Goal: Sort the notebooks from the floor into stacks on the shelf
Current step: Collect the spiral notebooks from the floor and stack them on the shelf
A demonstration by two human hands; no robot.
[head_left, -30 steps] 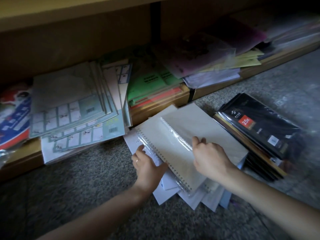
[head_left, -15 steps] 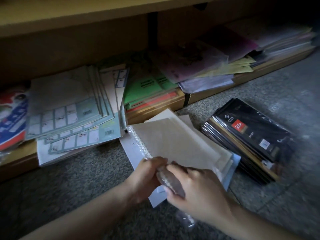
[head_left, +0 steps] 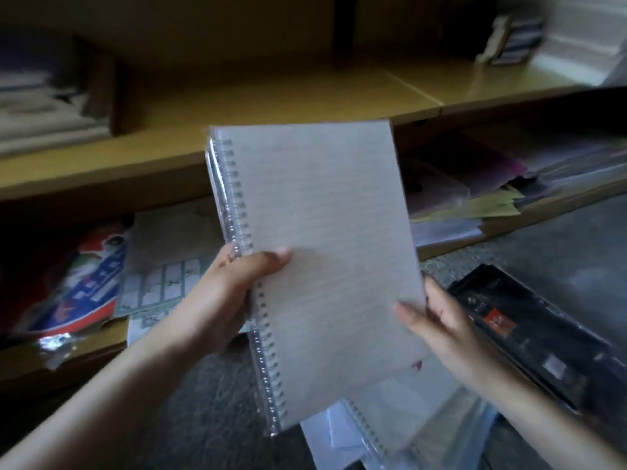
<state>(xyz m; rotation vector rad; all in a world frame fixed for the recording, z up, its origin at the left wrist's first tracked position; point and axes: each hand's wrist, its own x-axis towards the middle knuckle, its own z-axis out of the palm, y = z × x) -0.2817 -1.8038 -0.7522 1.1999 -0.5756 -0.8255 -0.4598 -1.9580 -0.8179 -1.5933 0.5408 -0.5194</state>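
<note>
A grey spiral notebook (head_left: 325, 239) in clear wrap is held up in the air before the wooden shelf (head_left: 258, 117). My left hand (head_left: 224, 300) grips it at the spiral edge, thumb on the cover. My right hand (head_left: 437, 327) holds its lower right edge. Under it, more wrapped white spiral notebooks (head_left: 400, 432) lie in a loose pile on the grey floor. A stack of black wrapped notebooks (head_left: 529, 337) with a red label sits on the floor to the right.
The bare middle shelf board spans the view behind the notebook. The bottom shelf holds grid-printed booklets (head_left: 163, 279), a red-and-blue packet (head_left: 84, 290) at left, and purple and yellow folders (head_left: 475, 184) at right. Paper stacks (head_left: 44, 110) lie on the upper left.
Both hands took the top grey spiral notebook off the floor pile and raised it upright in front of the shelf. My view tilted up to show the middle shelf.
</note>
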